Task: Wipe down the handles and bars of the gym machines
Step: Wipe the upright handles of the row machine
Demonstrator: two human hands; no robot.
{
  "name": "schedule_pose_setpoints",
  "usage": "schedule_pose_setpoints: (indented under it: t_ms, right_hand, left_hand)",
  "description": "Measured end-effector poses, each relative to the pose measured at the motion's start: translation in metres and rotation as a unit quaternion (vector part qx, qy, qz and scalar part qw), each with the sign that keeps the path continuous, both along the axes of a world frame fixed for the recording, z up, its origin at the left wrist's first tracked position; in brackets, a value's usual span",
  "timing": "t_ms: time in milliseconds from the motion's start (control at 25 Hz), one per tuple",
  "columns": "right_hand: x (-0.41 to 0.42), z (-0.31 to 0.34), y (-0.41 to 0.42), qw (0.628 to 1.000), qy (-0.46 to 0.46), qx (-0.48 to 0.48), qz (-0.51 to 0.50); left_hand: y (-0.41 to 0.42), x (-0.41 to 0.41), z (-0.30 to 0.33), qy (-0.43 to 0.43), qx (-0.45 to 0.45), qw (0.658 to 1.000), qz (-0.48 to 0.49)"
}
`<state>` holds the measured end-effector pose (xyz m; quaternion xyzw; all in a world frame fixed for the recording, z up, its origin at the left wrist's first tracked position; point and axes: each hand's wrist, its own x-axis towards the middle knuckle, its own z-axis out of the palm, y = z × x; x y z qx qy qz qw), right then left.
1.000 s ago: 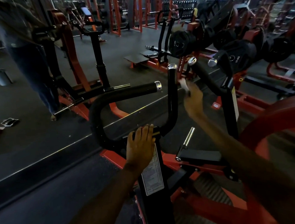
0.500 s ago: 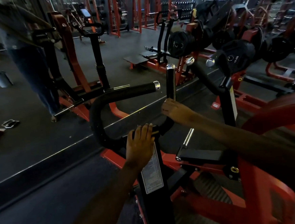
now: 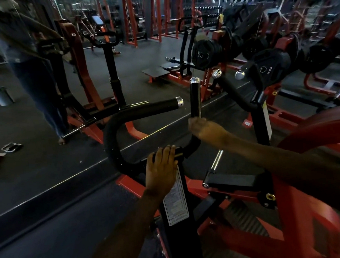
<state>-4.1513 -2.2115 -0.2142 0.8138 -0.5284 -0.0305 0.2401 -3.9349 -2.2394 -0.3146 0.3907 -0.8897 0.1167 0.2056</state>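
While left hand [image 3: 161,168] lies flat, blurred right hand [image 3: 203,127] grips black chrome-capped handle [image 3: 194,98]

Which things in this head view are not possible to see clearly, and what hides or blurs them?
- Any cloth in the right hand: the hand is motion-blurred at the upright handle, so no cloth can be confirmed, nor its grip.
- Left hand palm side: hidden by the hand itself, resting on the black post.
- Label text: too small.
- Person at upper left: blurred, cut by the edge.
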Motion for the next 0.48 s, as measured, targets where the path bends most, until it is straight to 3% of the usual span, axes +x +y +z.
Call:
schedule_pose_setpoints:
  t_ms: [80, 160, 240, 360, 480]
  right_hand:
    - [0.001, 0.000, 0.001, 0.999, 0.024, 0.020, 0.027]
    - [-0.008, 0.037, -0.018, 0.998, -0.064, 0.018, -0.017]
    - [-0.032, 0.061, -0.049, 0.995, -0.073, -0.022, -0.057]
    - [-0.051, 0.073, -0.062, 0.991, -0.057, 0.082, -0.086]
    - [-0.062, 0.069, -0.057, 0.993, -0.096, 0.043, -0.052]
  left_hand:
    - [0.001, 0.000, 0.000, 0.003, 0.006, 1.000, -0.006]
    - [0.000, -0.001, 0.000, 0.004, 0.006, 1.000, -0.006]
    - [0.000, -0.001, 0.002, -0.001, 0.010, 1.000, -0.006]
    - [0.001, 0.000, 0.002, -0.001, 0.020, 1.000, -0.009]
    - [0.001, 0.000, 0.003, 0.020, 0.022, 0.999, -0.011]
